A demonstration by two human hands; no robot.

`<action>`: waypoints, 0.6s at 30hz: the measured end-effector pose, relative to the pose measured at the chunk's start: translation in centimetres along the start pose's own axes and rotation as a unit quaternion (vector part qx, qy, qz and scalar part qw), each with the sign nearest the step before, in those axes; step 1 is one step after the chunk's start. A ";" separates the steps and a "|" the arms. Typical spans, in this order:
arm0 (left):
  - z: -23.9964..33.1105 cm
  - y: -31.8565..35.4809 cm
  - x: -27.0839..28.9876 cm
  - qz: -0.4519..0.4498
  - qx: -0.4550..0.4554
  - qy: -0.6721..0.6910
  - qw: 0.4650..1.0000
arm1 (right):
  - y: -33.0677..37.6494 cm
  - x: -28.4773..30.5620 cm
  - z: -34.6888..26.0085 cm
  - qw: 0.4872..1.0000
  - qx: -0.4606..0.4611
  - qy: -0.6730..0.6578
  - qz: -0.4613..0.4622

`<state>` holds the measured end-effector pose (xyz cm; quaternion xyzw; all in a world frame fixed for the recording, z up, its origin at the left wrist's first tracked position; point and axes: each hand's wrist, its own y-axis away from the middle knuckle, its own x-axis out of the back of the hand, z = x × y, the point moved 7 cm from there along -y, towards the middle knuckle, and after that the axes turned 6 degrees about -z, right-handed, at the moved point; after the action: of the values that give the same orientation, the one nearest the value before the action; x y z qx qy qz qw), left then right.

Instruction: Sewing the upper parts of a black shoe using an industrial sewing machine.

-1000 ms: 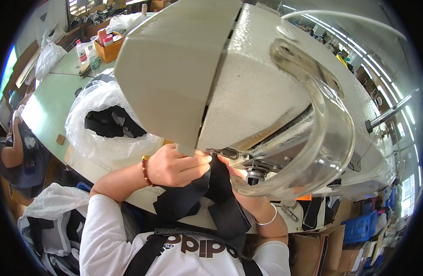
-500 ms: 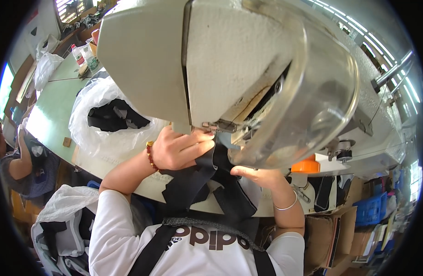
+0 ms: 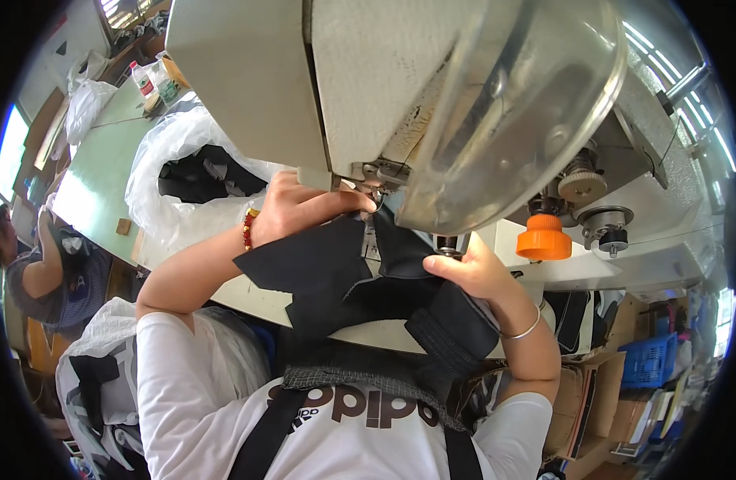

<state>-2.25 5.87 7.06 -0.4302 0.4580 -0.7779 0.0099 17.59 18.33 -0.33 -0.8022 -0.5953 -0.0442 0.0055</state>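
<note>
Dark fabric pieces (image 3: pixel 324 260) lie joined and folded below the head of a sewing machine (image 3: pixel 376 88). My left hand (image 3: pixel 300 212), with a red bead bracelet, has its fingertips closed on the fabric's upper edge right by the presser foot (image 3: pixel 377 178). On the other side, my right hand (image 3: pixel 478 270) grips the cloth with the thumb on top; its other fingers are mostly hidden. A ribbed dark strip (image 3: pixel 456 328) hangs from the work below the right hand, over the table's front edge. The clear plastic guard (image 3: pixel 512 136) hides part of the machine above.
An orange knob (image 3: pixel 544 238) and thread tensioners (image 3: pixel 606 224) stick out at right. A white plastic bag (image 3: pixel 156 180) with dark pieces stands left on the green table (image 3: pixel 104 168). Bottles (image 3: pixel 142 78) stand behind it. Another person (image 3: pixel 52 272) sits far left. Cardboard boxes (image 3: pixel 584 400) stand lower right.
The dark fabric has been spread and turned, with a broad flap now out to the left. My right hand has moved right and up with the cloth; the left has shifted slightly up.
</note>
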 end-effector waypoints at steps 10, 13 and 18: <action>4.7 1.5 -0.1 -0.029 -0.088 -0.060 0.994 | 0.3 0.2 1.3 0.982 -0.135 -0.113 0.066; 5.4 1.9 -0.5 -0.038 -0.111 -0.096 0.989 | 0.3 0.1 1.8 0.977 -0.139 -0.154 0.055; 6.2 2.8 -1.3 -0.056 -0.138 -0.132 0.980 | 0.4 -0.6 2.5 0.960 -0.130 -0.244 0.055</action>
<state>1.74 0.37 5.49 -0.5508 0.5310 -0.6431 -0.0327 17.92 17.76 -2.87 -0.8141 -0.5228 0.0762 -0.2413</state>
